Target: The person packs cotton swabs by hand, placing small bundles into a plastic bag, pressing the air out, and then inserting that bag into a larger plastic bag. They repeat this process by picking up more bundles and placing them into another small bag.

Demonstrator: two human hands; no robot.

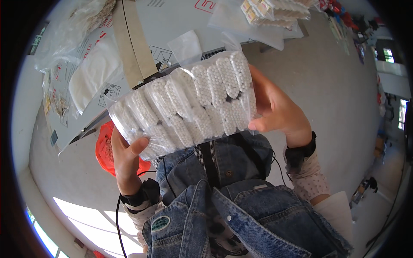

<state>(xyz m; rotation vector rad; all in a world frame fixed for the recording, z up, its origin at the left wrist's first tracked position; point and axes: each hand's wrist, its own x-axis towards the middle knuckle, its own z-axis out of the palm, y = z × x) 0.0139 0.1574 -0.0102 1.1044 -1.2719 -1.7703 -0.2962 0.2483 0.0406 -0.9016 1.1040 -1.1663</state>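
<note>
A clear plastic bag packed with cotton swabs (185, 103) is held up between my two hands, over my lap. The swabs are grouped in several bundles, set in two rows, with their round white tips facing up. My left hand (125, 157) is closed on the bag's lower left end, thumb on top and the other fingers hidden behind it. At the right end my right hand (277, 105) grips the bag, its thumb on the near corner and its fingers mostly out of sight behind the plastic.
Beyond the bag is a work table (172, 17) with printed sheeting and a brown strip (134, 43). On it lie an empty clear bag (186, 46), white plastic sheets (97, 73) and stacked small packs (275, 13). A red bag (105, 148) sits below the table's left edge.
</note>
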